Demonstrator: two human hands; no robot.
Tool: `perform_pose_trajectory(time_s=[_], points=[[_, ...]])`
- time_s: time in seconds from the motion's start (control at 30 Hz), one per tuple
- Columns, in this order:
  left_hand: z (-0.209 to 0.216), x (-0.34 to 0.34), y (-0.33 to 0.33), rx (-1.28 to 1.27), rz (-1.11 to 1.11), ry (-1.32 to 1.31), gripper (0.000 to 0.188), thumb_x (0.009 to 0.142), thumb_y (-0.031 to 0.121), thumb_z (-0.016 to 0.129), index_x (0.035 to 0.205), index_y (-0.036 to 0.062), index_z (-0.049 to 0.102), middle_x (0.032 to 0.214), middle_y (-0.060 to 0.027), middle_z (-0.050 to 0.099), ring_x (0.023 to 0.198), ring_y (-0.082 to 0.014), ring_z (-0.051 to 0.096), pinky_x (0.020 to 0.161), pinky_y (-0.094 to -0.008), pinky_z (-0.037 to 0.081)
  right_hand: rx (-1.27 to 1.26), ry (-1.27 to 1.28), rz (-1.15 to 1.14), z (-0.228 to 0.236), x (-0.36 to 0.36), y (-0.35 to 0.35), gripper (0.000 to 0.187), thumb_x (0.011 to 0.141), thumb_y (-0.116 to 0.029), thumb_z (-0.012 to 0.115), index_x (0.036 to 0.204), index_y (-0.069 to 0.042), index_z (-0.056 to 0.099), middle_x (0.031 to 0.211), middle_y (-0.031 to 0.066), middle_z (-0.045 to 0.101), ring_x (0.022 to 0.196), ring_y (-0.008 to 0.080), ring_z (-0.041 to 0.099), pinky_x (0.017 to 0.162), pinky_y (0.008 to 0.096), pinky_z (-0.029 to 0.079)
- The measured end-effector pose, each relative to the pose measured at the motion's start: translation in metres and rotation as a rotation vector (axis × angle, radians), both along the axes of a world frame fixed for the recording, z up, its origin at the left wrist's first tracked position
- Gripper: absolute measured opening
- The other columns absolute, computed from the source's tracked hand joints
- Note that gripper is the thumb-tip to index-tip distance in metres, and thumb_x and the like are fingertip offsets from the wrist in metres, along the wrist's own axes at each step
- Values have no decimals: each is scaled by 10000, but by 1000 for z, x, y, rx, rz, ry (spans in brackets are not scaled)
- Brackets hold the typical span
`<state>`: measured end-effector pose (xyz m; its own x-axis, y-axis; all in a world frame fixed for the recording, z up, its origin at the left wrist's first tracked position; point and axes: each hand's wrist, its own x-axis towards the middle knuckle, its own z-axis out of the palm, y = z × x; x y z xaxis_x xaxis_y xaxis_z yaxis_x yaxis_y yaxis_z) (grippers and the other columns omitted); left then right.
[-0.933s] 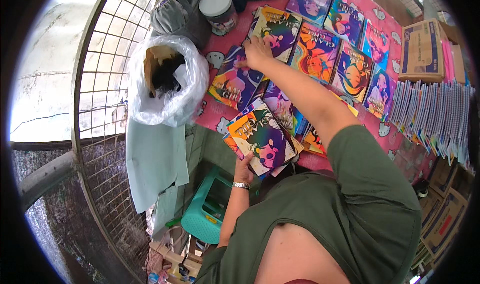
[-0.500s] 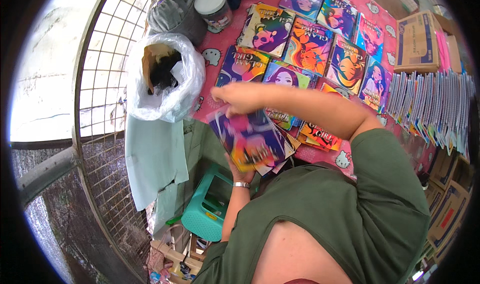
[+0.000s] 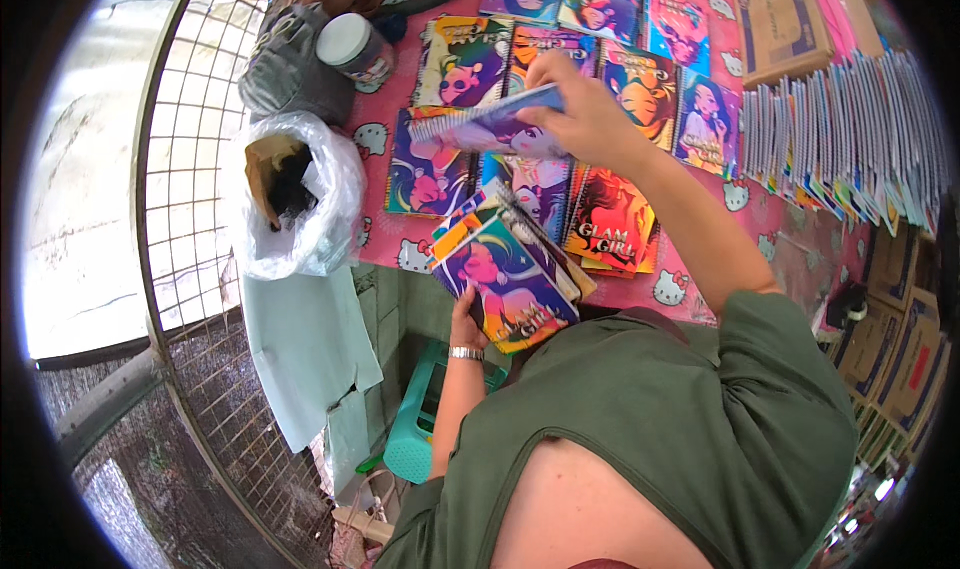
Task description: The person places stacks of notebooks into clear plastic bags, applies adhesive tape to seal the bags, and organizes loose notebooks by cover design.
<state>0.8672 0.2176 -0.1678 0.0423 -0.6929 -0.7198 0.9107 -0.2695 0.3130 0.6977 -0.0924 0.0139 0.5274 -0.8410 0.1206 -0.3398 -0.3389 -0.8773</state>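
My left hand (image 3: 468,321) is closed on the lower left edge of a fanned stack of spiral notebooks (image 3: 508,287), held close to my body at the table's front edge. The top cover is purple and orange with a drawn figure. Raised over the table, my right hand (image 3: 580,114) grips a single spiral notebook (image 3: 500,121) by its right end. That notebook is tilted nearly edge-on, with its coil toward the left. Beneath it lie rows of colourful notebooks, among them a purple one (image 3: 428,174) and a red-orange pile (image 3: 612,219).
A bin lined with a clear plastic bag (image 3: 335,194) stands left of the table, by a wire mesh (image 3: 190,159). A white-lidded jar (image 3: 355,49) sits behind it. At right are a long row of upright notebooks (image 3: 840,134) and a cardboard box (image 3: 785,24). A green stool (image 3: 410,439) is below.
My right hand has moved up and right, away from the held stack, and now lifts one notebook over the rows. My left hand still holds the stack. The whole view has shifted.
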Motion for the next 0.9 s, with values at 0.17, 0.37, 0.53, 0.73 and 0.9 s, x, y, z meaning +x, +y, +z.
perform_pose_trajectory(time_s=[0.17,0.37,0.53,0.73,0.9], points=[[-53,5,-32,-1,-115,-213,526,901,470,584,1249,78,535,1191,-82,624,1090,-277,602,947,-469,480,173,-55,-397,-11,-43,106,328,811,-134,731,1041,-27,522,938,64,578,909,165,566,806,301,463],[-18,6,-32,-43,-105,-51,711,832,571,639,1335,98,468,1266,-79,571,1164,-287,548,961,-503,469,-166,695,-774,-132,-130,138,599,723,-404,800,1067,-11,509,914,172,606,894,348,617,772,466,492],[-6,-7,-48,31,-217,-332,506,800,40,676,1272,65,495,1135,-72,609,1042,-248,608,903,-422,517,243,584,-747,-162,-199,120,467,785,-305,749,1083,-20,529,823,226,649,794,383,658,676,476,510],[-9,-3,-44,27,-131,-170,657,844,412,673,1359,77,440,1291,-75,565,1136,-280,567,1019,-465,429,184,309,-442,-40,-154,115,283,842,-188,666,1069,-47,572,819,228,650,788,413,645,693,464,512],[17,-9,-49,-208,-102,-174,700,891,552,558,1384,81,401,1334,-77,539,1188,-281,537,1040,-455,404,64,446,-513,-79,-153,36,567,796,-414,713,1171,-16,562,1111,242,602,1055,373,583,854,460,477]])
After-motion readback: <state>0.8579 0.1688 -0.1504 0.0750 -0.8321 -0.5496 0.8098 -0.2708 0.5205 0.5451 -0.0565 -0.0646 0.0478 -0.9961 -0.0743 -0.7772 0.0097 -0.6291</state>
